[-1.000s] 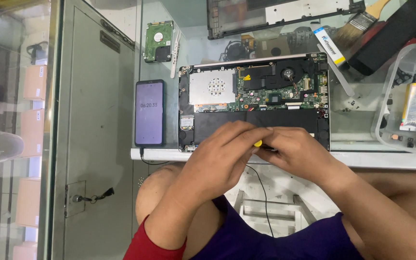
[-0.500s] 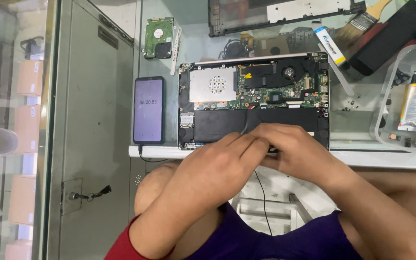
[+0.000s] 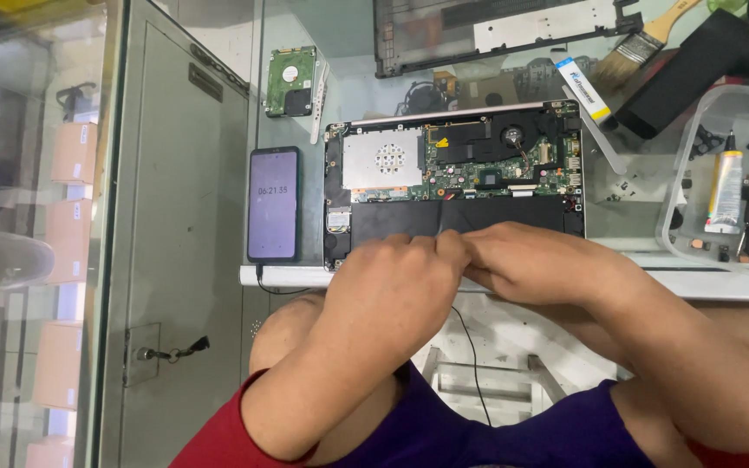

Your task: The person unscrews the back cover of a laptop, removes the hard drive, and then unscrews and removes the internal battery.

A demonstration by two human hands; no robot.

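Left of centre a dark smartphone (image 3: pixel 272 204) lies flat on the desk (image 3: pixel 721 282). Beside it, mid-frame, the opened laptop (image 3: pixel 454 165) shows bare circuitry — fragile, probably best held by its rigid edges. Left hand (image 3: pixel 392 290) and right hand (image 3: pixel 535 260) meet knuckle to knuckle over its near edge, curled; I cannot tell whether either grip holds anything.
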